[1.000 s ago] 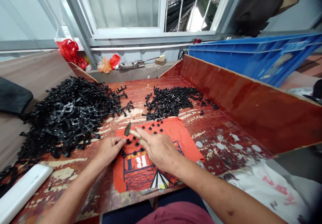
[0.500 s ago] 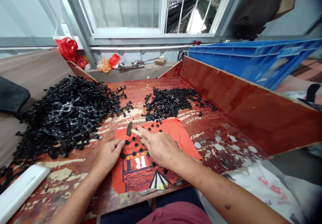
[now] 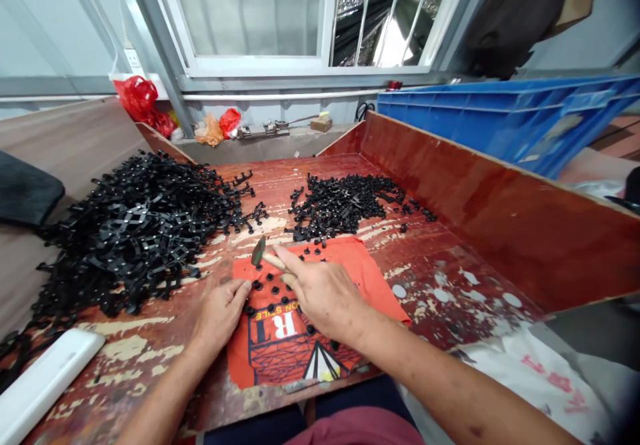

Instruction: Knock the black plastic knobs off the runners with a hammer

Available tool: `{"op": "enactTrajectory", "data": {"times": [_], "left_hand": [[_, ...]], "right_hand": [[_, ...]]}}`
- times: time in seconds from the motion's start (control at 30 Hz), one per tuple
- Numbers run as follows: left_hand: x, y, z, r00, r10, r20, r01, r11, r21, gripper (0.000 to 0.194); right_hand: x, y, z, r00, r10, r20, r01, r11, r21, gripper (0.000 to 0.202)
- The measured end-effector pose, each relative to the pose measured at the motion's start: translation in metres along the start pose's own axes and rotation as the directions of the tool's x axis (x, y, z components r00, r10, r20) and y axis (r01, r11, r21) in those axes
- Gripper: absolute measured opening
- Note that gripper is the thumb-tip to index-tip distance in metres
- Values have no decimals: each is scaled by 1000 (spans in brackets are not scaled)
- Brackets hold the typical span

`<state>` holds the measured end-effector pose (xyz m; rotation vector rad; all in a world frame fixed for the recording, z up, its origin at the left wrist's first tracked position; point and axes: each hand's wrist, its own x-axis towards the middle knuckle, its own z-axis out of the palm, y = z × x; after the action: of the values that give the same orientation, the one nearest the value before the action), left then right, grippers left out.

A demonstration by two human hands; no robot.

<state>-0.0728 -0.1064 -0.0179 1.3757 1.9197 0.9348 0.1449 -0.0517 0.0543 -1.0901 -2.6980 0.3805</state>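
Observation:
My right hand point(image 3: 327, 291) is closed around the wooden handle of a small hammer point(image 3: 270, 258), its dark head point(image 3: 259, 251) raised over the far left part of an orange-red printed cloth point(image 3: 280, 365). Beside the cloth's left edge, my left hand point(image 3: 225, 305) has its thumb and forefinger drawn together. Its fingertips come right up to a small round black part point(image 3: 257, 285); whether they pinch anything is hidden. Several similar black parts stand spread over the cloth, some with a short stem pointing up. The right hand covers part of the cloth's middle.
A large heap of linked black pieces point(image 3: 140, 225) lies left, a smaller black pile point(image 3: 345, 205) beyond the cloth. A white oblong case point(image 3: 50, 385) is at front left. Wooden side boards point(image 3: 480, 211) border the worn table; a blue crate point(image 3: 480, 118) stands behind the right one.
The view has shifted slightly, so everything sits a little further right. The hammer head is tilted a bit differently above the cloth. Both hands stay in nearly the same places.

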Motion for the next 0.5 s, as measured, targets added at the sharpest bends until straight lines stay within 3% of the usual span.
{"op": "enactTrajectory", "data": {"times": [0.13,0.27,0.37,0.5], "left_hand": [[3,-3,1,1000,15,8,-15,1000,16,40],[4,-7,4,999,-4,33,2,998,59,44],[2,-3,6,1000,-2,-2,2,992,124,45],[-1,7,8,997,14,-69,3,970,243,46]], "right_hand": [[0,-3,-3,996,21,83,-19,999,-35,46],[-6,4,-13,996,78,-45,-70,984,161,49],[-15,36,-17,972,165,-168,-125,966,228,49],[-17,103,-11,947,227,-228,-206,972,113,47]]}}
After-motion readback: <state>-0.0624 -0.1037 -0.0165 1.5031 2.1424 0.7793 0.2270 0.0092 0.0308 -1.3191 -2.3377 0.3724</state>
